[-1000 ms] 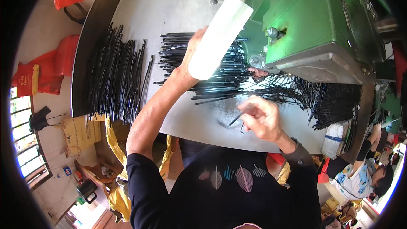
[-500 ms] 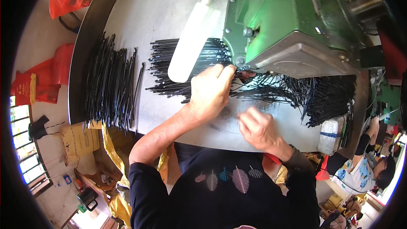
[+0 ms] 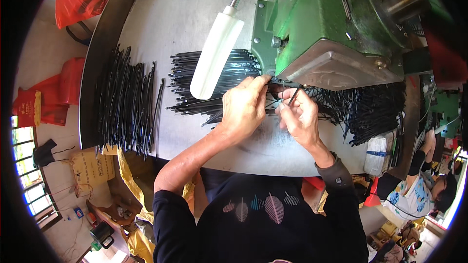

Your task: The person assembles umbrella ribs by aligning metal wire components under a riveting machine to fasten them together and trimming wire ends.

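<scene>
My left hand is closed, thumb and fingertips pressed together at the lower edge of the green machine; what they grip is hidden. Just to its right, my right hand pinches a thin black strip that slants up below the machine's metal cover. A row of black strips lies left of the machine, partly behind my left hand. On the right, a tangled heap of thin black strips spreads out from under the cover.
A white lamp on a bendable metal neck hangs over the table. Another bundle of black strips lies by the raised left edge. A pale block with a blue band sits at the right. Another person is beyond it.
My right hand has moved up and left from the table's front to the machine, and a thin black strip now shows in its fingers. My left hand stays at nearly the same place.
</scene>
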{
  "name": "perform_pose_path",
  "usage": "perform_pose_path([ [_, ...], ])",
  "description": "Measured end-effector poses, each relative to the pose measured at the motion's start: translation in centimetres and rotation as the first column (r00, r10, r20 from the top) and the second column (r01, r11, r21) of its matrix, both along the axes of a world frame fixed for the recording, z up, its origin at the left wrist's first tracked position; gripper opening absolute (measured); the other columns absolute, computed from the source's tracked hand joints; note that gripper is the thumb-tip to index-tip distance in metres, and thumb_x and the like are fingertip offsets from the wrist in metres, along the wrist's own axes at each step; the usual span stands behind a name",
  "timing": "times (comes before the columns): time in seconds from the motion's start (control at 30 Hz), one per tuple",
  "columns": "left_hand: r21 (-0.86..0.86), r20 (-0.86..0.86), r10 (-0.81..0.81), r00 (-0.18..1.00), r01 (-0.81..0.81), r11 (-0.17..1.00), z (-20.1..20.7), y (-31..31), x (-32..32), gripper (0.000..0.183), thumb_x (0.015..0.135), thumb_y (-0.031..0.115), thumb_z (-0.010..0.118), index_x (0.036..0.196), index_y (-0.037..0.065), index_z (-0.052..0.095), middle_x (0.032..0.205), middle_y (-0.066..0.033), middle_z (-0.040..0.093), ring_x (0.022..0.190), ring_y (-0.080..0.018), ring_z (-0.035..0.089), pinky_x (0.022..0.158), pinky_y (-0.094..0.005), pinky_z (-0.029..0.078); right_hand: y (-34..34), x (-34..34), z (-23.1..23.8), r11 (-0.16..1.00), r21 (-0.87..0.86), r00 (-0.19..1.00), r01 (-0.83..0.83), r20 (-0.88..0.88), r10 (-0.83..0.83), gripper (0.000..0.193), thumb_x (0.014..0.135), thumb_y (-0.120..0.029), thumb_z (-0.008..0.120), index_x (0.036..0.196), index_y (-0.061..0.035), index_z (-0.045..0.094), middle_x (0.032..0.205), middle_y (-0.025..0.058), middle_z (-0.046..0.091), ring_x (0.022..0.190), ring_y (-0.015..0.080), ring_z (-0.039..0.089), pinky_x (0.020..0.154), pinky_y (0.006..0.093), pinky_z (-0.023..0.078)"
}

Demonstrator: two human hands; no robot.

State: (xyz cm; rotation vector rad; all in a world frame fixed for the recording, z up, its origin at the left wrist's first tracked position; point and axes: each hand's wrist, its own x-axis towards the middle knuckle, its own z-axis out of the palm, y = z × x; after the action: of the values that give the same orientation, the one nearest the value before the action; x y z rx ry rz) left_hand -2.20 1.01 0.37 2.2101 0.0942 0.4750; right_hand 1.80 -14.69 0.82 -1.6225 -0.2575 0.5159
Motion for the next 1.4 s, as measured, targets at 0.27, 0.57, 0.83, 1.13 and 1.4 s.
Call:
perform_pose_path([
  [0.27, 0.0, -0.03, 0.007, 1.0, -0.007, 1.0, 0.1, 0.1, 0.0, 0.019, 0.08, -0.004, 0.057, 0.098, 0.001, 0.061, 0.075, -0.0154, 0.06, 0.065, -0.0315, 0.06, 0.059, -0.0371, 0.048, 0.0, 0.2, 0.0, 1.0, 0.024, 1.0, -0.01, 0.006, 0.01, 0.018, 0.083, 0.0, 0.056, 0.1, 0.0035, 0.053, 0.072, 0.0082, 0.061, 0.05, 0.0088, 0.056, 0.043, 0.0209, 0.045],
  [0.57, 0.169, 0.029, -0.038, 0.999, 0.033, 0.985, 0.9, -0.2, 0.3, 0.022, 0.07, -0.006, 0.061, 0.09, 0.003, 0.06, 0.07, -0.0118, 0.053, 0.06, -0.0286, 0.059, 0.05, -0.0367, 0.046, -0.4, 0.6, -0.1, 0.998, 0.057, 0.998, 0.009, -0.063, -0.005, 0.017, 0.085, -0.002, 0.055, 0.101, 0.0036, 0.054, 0.072, 0.0081, 0.061, 0.049, 0.0079, 0.054, 0.043, 0.0201, 0.045],
  [0.83, 0.214, 0.076, -0.051, 0.996, 0.033, 0.976, 0.4, -0.9, 1.6, 0.018, 0.068, -0.005, 0.061, 0.084, 0.004, 0.06, 0.074, -0.0108, 0.055, 0.06, -0.0279, 0.06, 0.05, -0.0357, 0.048, -0.6, 1.1, -0.9, 0.991, 0.123, 0.996, 0.06, -0.072, -0.051, 0.016, 0.086, -0.002, 0.055, 0.1, 0.0053, 0.055, 0.074, 0.009, 0.061, 0.049, 0.009, 0.054, 0.046, 0.0207, 0.045],
  [1.13, 0.248, 0.073, -0.052, 0.996, 0.032, 0.968, -0.1, -0.5, 1.4, 0.027, 0.069, 0.001, 0.063, 0.096, 0.005, 0.06, 0.074, -0.0095, 0.054, 0.062, -0.0261, 0.06, 0.051, -0.0357, 0.049, -0.3, 1.1, -1.6, 0.995, 0.089, 0.999, 0.037, -0.004, -0.036, 0.014, 0.085, 0.001, 0.054, 0.098, 0.0054, 0.055, 0.073, 0.0076, 0.06, 0.048, 0.0089, 0.054, 0.045, 0.0208, 0.044],
  [1.4, 0.217, 0.059, -0.055, 0.997, 0.041, 0.975, -0.1, -0.4, 1.3, 0.017, 0.07, -0.004, 0.061, 0.084, 0.005, 0.059, 0.073, -0.0105, 0.054, 0.062, -0.0278, 0.059, 0.051, -0.0354, 0.049, 0.0, 0.7, -1.7, 0.989, 0.127, 0.996, 0.07, 0.039, -0.076, 0.013, 0.085, 0.002, 0.053, 0.097, 0.0048, 0.055, 0.073, 0.0075, 0.06, 0.049, 0.0087, 0.054, 0.045, 0.0201, 0.044],
])
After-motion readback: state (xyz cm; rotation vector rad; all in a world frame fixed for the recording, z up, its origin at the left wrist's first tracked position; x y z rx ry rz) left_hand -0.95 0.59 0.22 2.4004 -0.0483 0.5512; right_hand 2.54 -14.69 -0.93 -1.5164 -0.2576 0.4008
